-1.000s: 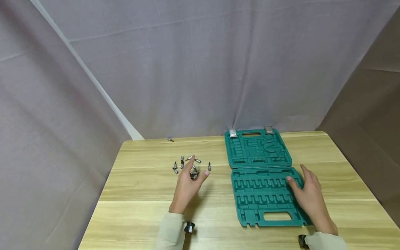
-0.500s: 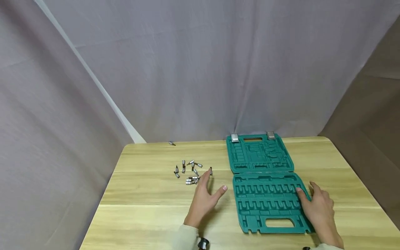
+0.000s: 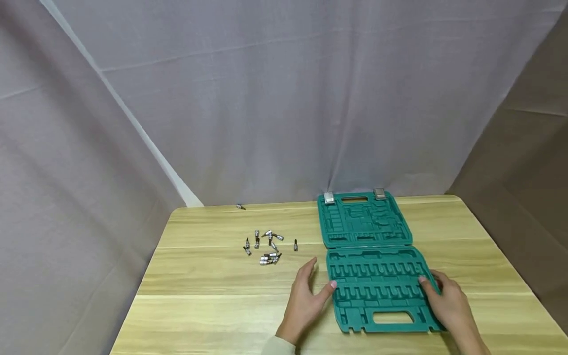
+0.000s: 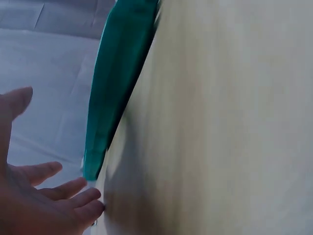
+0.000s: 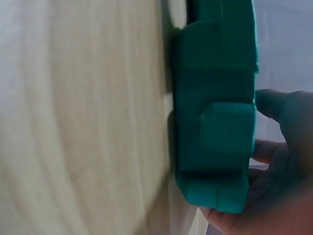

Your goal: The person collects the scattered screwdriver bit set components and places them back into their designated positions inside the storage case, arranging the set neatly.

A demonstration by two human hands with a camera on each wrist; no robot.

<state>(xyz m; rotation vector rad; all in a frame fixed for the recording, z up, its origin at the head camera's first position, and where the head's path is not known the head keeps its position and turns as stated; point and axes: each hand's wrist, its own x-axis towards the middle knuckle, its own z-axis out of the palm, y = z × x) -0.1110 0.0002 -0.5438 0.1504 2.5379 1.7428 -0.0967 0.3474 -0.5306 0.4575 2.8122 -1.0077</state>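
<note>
A green tool case [image 3: 392, 321] lies unfolded on the table, with rows of moulded slots in its near half. My right hand [image 3: 450, 301] grips its right edge, the thumb over the rim and the fingers down along the side. In the right wrist view, the case [image 5: 215, 122] hides part of that hand's fingers. Just left of the case is my left hand [image 3: 306, 301], fingers spread and nothing held. Its thumb is at the left rim; whether it touches, I cannot tell. Several bit sockets [image 3: 268, 259] lie loose on the table to the left.
One more bit socket [image 3: 240, 206] sits by the back edge of the wooden table [image 3: 199, 296]. The far half [image 3: 364, 222] of the case has two metal latches [image 3: 329, 197] near the curtain [image 3: 266, 123] behind.
My left hand has moved right and nearer, from over the bit sockets to the left side of the case. My right hand has slid nearer along the right edge and closed round it.
</note>
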